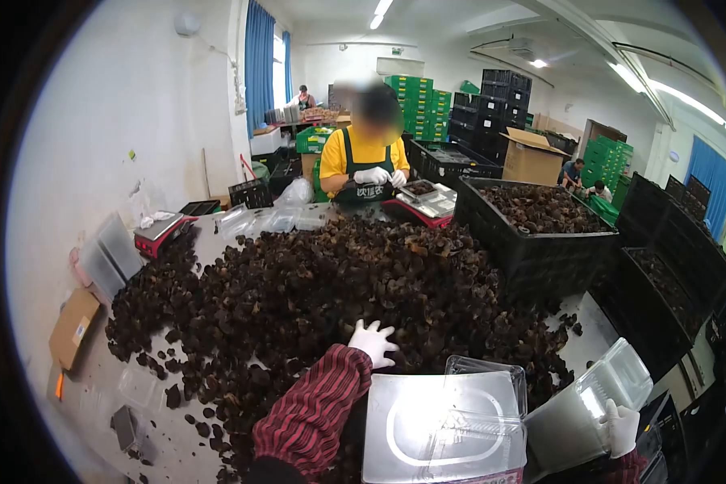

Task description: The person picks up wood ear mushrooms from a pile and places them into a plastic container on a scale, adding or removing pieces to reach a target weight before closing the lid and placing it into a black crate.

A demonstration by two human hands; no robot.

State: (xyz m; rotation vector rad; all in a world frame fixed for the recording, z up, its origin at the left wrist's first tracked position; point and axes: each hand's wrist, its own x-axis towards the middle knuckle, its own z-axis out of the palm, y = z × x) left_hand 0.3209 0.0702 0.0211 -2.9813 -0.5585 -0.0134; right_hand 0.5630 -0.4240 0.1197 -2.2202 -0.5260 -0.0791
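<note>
My left hand (373,344), in a white glove with a red-and-black striped sleeve, reaches over a large heap of dark dried wood ear mushrooms (298,274). Its fingers are spread at the near side of the heap and nothing shows in them. At the lower right, my right hand (621,429), also gloved, grips the side of a transparent plastic box (569,427) that is tilted with its lid part folded up. Between my hands lies a stack of similar transparent plastic boxes (445,427).
Across the table a person (371,153) in a yellow shirt and green apron works beside a red scale (419,211). A black crate (540,250) of mushrooms stands at right. Another red scale (155,234) and a cardboard piece (74,327) sit at left.
</note>
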